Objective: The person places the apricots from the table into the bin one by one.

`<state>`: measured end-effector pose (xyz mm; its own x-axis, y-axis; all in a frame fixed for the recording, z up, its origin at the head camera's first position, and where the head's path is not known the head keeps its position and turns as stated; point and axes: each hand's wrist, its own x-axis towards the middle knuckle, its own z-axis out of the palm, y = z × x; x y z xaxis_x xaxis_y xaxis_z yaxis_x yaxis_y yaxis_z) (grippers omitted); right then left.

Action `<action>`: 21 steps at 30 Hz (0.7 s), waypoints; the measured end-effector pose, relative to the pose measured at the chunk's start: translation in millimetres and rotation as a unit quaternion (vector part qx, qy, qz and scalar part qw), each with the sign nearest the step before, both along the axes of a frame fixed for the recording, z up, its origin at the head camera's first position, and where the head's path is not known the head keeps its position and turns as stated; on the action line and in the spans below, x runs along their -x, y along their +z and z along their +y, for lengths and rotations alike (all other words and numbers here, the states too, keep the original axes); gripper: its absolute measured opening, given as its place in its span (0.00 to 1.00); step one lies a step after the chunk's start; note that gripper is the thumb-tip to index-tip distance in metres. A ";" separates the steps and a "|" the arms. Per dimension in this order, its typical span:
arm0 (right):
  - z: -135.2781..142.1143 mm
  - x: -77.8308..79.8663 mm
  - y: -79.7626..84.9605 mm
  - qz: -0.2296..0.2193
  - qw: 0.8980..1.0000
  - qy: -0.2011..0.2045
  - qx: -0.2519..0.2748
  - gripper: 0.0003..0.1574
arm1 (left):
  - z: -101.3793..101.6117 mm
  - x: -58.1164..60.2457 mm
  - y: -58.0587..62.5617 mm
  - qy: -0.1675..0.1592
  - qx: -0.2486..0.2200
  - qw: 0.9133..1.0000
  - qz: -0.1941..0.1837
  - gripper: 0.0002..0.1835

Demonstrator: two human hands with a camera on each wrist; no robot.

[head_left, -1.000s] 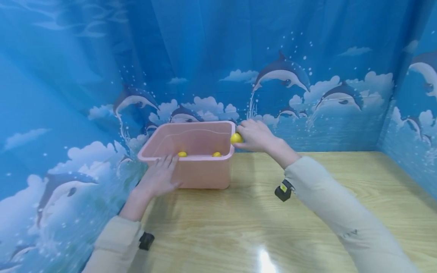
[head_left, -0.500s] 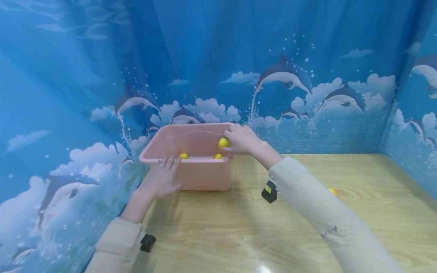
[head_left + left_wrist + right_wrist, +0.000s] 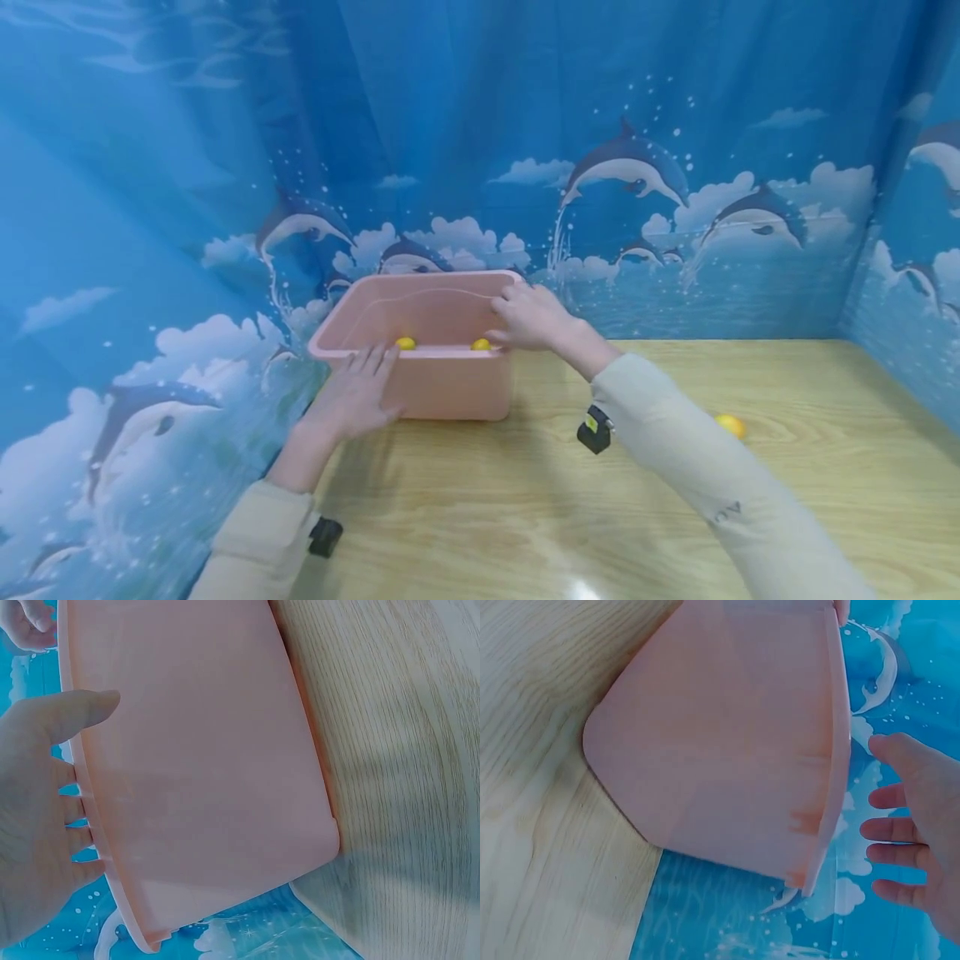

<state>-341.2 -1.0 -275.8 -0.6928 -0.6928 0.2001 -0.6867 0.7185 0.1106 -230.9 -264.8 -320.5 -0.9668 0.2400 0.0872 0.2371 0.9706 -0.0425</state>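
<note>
A pink plastic bin [image 3: 450, 387] stands on the wooden table against the curtain. Inside it, two small round yellow things, one at the left [image 3: 406, 343] and one at the right [image 3: 481, 344], show just above the near rim. My left hand [image 3: 352, 396] rests on the near rim, its fingers reaching over the edge; the left wrist view has the thumb [image 3: 90, 709] outside the wall. Over the bin's right rim is my right hand [image 3: 532, 317], holding nothing. Its fingers are spread and loosely bent in the right wrist view. The near wall hides most of the bin's floor.
A yellow-orange round thing [image 3: 731, 427] lies on the table [image 3: 555, 508] at the right, partly behind my right sleeve [image 3: 675, 442]. A blue dolphin-print curtain [image 3: 465, 125] encloses the back and sides.
My right hand moved left from beside the bin to over its right rim and let go of the round yellow thing, which is now out of sight. The left hand stayed on the rim.
</note>
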 end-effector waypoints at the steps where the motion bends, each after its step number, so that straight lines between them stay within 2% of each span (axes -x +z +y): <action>1: 3.2 -0.5 0.8 0.000 1.000 -0.001 0.001 0.28 | 0.2 -0.1 0.2 0.000 0.001 1.000 0.000 0.48; 4: 14.5 -2.7 2.4 -0.001 1.000 -0.007 0.009 0.30 | 0.2 -0.4 0.5 0.000 -0.002 1.000 0.004 0.48; 11: 51.6 -6.4 -2.7 -0.007 0.999 -0.017 0.049 0.28 | 0.8 -2.5 0.2 0.011 -0.013 1.000 0.001 0.47; 21: 107.0 -17.8 -18.2 0.040 0.998 -0.026 0.046 0.26 | 5.0 -1.5 -1.5 0.010 -0.017 1.000 -0.004 0.47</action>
<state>-323.4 105.9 -294.1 -0.7070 -0.6325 0.3164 -0.6398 0.7627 0.0952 -229.4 -259.8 -322.0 -0.9723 0.2170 0.0865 0.2172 0.9761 -0.0078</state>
